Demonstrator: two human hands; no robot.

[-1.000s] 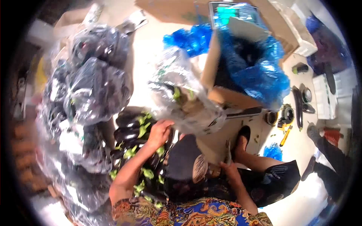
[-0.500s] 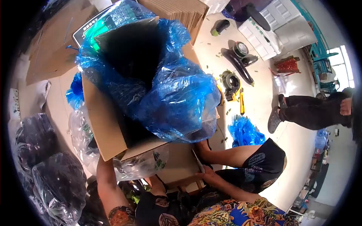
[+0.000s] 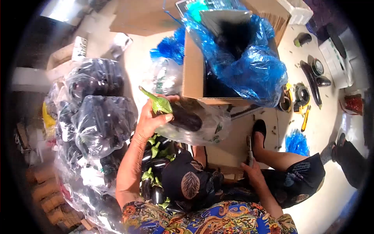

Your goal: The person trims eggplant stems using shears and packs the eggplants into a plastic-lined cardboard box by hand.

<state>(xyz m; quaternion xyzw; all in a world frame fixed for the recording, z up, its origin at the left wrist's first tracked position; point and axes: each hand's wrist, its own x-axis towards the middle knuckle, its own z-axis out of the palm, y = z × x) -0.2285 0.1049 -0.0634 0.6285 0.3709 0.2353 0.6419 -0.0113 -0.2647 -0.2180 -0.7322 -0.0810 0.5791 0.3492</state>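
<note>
My left hand grips an eggplant near its green cap, the long stem pointing up and away to the left. Behind and below the eggplant is a crumpled clear plastic bag. Several more eggplants with green caps lie in a pile below my left wrist. By my right knee, my right hand is closed around a slim metallic tool pointing upward; its exact kind is unclear. The cardboard box, lined with a blue plastic bag, stands ahead.
Clear bags of eggplants are stacked at the left. On the floor to the right lie tape rolls, a yellow cutter, loose eggplants and a blue bag. Another person's leg is at the far right.
The view has swung left. My left hand has come from beside the box's near corner and now holds an eggplant. My right hand still holds the slim tool.
</note>
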